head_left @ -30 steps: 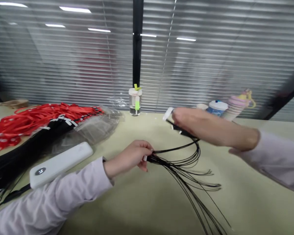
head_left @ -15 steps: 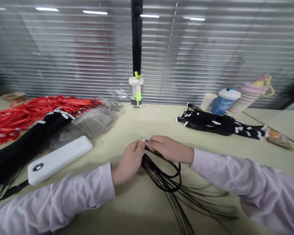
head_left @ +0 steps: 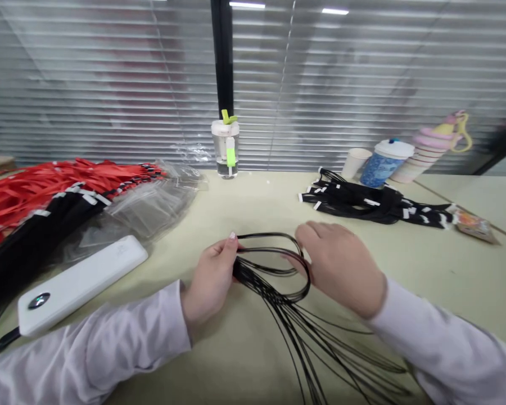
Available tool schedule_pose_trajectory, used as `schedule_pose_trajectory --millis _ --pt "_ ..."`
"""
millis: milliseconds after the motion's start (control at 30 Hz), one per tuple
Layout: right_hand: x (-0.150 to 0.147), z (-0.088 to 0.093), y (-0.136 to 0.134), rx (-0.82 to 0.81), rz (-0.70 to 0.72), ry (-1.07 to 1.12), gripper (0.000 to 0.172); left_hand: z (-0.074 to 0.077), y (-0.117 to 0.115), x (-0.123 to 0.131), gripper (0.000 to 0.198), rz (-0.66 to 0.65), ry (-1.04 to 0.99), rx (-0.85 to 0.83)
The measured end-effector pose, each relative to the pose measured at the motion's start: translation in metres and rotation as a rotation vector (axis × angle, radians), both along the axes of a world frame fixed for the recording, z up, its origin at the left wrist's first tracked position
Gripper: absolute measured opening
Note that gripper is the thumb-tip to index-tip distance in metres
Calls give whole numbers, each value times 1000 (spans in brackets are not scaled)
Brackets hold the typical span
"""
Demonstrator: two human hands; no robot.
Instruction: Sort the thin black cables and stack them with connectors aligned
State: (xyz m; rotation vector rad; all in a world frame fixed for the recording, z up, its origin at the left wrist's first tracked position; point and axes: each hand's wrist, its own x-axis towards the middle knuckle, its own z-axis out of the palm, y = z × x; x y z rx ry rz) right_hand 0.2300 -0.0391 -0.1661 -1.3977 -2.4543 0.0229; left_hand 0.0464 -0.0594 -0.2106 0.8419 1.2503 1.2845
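Low at the centre of the frame, a bundle of thin black cords lies across the worktop, its upper end drawn into loops and its loose strands fanning toward the bottom edge. On my screen, the left hand has a closed grip on the bundle, with its fingers wrapped around the strands where they gather at the left of the loops. The right hand stands open, its fingers curved and spread, and I can see no hold in that grip. Its fingertips sit at the right curve of the loops, either touching them or just beside them; I cannot tell which from this camera.

I judge the cords light and limp, with little stiffness and a ready tendency to slip and tangle. The gathered point by the left hand looks like the surest place to take hold, as the loose ends below it would swing and snag.

Along the left of the frame lie red lanyards, with black lanyards in front, clear plastic bags beside them and a white power bank nearer the hands. A water bottle stands at upper centre. At upper right, a heap of black straps lies before a paper cup, a blue cup and a pink bottle.
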Motion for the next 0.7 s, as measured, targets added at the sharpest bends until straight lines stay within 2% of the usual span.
schedule_pose_trajectory --millis 67,133,233,300,367,533,600,700 --pt "-2 13 -16 -34 -21 -209 39 -1 0 0 38 26 -3 18" --pt "-5 21 -25 -187 5 -240 46 -2 0 1 39 49 28 45" --pt "-12 21 -22 -551 145 22 44 -2 0 1 41 73 35 43" --pt "-17 14 -16 -783 257 275 33 0 0 1 41 83 3 18" --pt "-21 6 -12 -920 308 423 23 4 1 1 42 78 -17 -23" --pt "-16 -2 -11 -975 259 403 20 12 8 -3 43 -40 44 -133" --pt "-11 1 -10 -975 251 381 18 13 10 -5 43 -76 124 -104" --pt "-7 6 -10 -1010 266 338 19 13 9 -4 44 -119 363 41"
